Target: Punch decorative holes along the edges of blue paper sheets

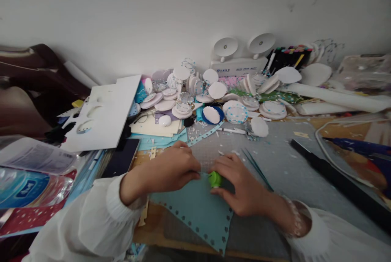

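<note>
A light blue sheet of paper (198,209) lies at the front of the desk, with small flower-shaped holes along its two near edges. My right hand (240,182) grips a small bright green craft punch (215,180) at the sheet's far right edge, thumb on the near side and fingers over the far side. At the sheet's far edge, just left of the punch, my left hand (174,168) is closed with thumb and fingertips together on the paper. A pair of thin dark tweezers (258,168) lies right of my right hand.
Behind my hands, many white paper discs (183,109) crowd the desk by the wall. A black-handled cutter (336,176) and a blue glue gun (360,146) lie right on the grey cutting mat (293,164). At left are a white board (104,119), dark phone (120,158) and plastic pack (33,184).
</note>
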{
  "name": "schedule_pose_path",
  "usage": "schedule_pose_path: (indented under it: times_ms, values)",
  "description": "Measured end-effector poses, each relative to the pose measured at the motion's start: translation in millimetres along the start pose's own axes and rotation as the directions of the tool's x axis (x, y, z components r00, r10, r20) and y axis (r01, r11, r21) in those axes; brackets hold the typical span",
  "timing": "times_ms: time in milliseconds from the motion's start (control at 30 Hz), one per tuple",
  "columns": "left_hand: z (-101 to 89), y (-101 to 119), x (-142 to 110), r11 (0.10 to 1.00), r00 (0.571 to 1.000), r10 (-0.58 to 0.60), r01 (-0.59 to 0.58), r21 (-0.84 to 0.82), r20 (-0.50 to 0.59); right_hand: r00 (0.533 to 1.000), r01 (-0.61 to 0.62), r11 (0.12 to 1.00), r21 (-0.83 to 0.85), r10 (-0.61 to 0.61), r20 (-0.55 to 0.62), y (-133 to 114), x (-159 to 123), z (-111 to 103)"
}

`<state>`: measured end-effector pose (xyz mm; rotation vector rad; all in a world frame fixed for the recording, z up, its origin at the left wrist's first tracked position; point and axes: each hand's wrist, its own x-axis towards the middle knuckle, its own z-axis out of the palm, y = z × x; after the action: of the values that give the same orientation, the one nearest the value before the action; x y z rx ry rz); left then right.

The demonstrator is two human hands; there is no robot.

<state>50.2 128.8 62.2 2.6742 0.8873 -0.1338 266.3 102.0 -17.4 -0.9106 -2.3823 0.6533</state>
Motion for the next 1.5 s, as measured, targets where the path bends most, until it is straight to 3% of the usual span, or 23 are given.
schedule_pose_path:
  times_ms: [133, 300, 467, 800, 1033, 1333, 1500]
  values:
    - [5.1, 14.0, 4.1, 0.996, 0.995, -0.02, 0.029, 0.089, -0.101, 1.0, 0.02, 0.999, -0.027, -0.02, -0.014, -2.5, 1.1, 1.3]
    - [21.0, 25.9, 19.6, 0.97, 0.986, 0.062, -0.023, 0.242, -0.154, 0.999, 0.036, 0.999, -0.038, -0.037, -0.032, -2.4, 1.1, 3.4]
    - [31.4, 18.3, 27.1, 0.979, 0.984, 0.091, -0.061, 0.195, -0.151, 0.998, 0.034, 0.999, -0.029, -0.035, -0.047, 1.1, 0.9, 7.5]
    - [13.9, 3.2, 5.6, 0.991, 1.0, -0.007, 0.007, 0.13, 0.0, 1.0, 0.015, 1.0, 0.002, -0.015, -0.011, 2.5, -1.0, 6.8]
    - [9.4, 2.5, 1.3, 0.999, 0.998, 0.007, -0.01, 0.048, 0.06, 0.997, 0.025, 0.999, 0.04, -0.028, 0.067, 1.2, -2.5, 1.6]
    - [4.6, 0.6, 0.3, 0.998, 0.997, -0.007, 0.001, 0.069, 0.074, 0.998, 0.043, 0.999, 0.027, -0.044, 0.039, -1.2, -1.1, 1.5]
    - [8.1, 12.7, 3.1, 0.993, 1.0, -0.029, 0.03, 0.115, -0.01, 0.999, 0.042, 0.999, 0.03, -0.042, 0.025, -4.0, -0.6, 1.7]
